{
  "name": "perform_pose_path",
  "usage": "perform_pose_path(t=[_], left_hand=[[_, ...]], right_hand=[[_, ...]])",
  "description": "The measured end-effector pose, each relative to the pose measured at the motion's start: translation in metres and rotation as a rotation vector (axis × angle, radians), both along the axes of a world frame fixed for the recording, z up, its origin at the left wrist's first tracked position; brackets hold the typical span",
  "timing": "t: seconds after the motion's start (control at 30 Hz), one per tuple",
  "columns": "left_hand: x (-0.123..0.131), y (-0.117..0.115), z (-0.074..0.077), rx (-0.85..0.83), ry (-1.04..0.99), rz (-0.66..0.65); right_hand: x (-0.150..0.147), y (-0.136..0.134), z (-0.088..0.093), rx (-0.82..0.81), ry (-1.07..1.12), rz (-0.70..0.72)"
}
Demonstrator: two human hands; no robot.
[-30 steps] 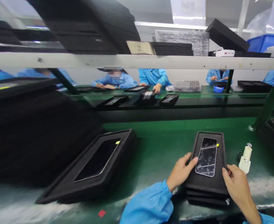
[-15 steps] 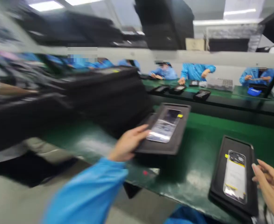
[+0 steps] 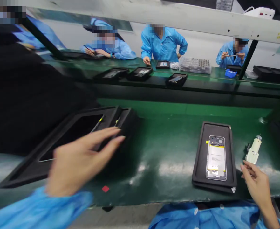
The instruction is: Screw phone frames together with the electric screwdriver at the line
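Observation:
My left hand is slightly blurred, its thumb and fingers stretched out with a gap between them. It is over a black foam tray holding a dark-screened phone, at the edge of a second black tray; contact is hard to judge. Beside the right edge of another black tray, my right hand has loosely bent fingers and nothing visible in them. An opened phone with a white battery lies in that tray. A cream-coloured tool stands just beyond my right fingertips.
Large black stacked trays or covers stand at the left. A red tag lies on the green table. Behind it, a raised shelf carries several phone trays and a clear parts box. Several people in blue sit or stand beyond.
The tray carried by my left hand has come down at the left, beside another tray, and my fingers have loosened. My right hand has drawn slightly away from its tray. The view turned right and down.

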State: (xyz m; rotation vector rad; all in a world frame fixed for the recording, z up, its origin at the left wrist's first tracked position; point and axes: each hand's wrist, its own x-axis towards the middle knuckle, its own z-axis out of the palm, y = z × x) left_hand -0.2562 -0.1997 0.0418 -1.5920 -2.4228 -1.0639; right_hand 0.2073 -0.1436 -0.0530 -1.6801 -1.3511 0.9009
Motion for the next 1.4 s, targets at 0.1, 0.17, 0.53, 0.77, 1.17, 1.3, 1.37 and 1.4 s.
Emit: perform_pose_path(t=[0.1, 0.17, 0.53, 0.77, 1.17, 1.3, 1.37, 1.4], left_hand=[[0.076, 0.026, -0.016, -0.039, -0.116, -0.25], [0.112, 0.038, -0.031, -0.108, -0.219, -0.392], [0.185, 0.063, -0.058, -0.077, -0.374, -0.537], [0.26, 0.076, -0.053, -0.339, -0.386, -0.63], [0.274, 0.083, -0.045, -0.319, -0.474, -0.615], [0.25, 0.095, -0.039, -0.011, -0.804, -0.608], [0.243, 0.105, -0.036, 0.102, -1.035, -0.566], [0.241, 0.11, -0.036, 0.114, -1.134, -0.543]], right_hand=[[-0.006, -0.007, -0.003, 0.011, 0.019, 0.031], [-0.009, -0.011, -0.006, 0.021, 0.03, 0.047], [-0.014, 0.015, 0.021, 0.282, -0.195, 0.133], [-0.048, 0.016, -0.009, 0.28, -0.12, 0.086], [-0.05, 0.02, -0.035, 0.27, -0.071, 0.06], [-0.053, 0.021, -0.031, 0.264, -0.116, 0.07], [-0.054, 0.021, -0.029, 0.27, -0.126, 0.071], [-0.054, 0.021, -0.028, 0.274, -0.132, 0.067]])
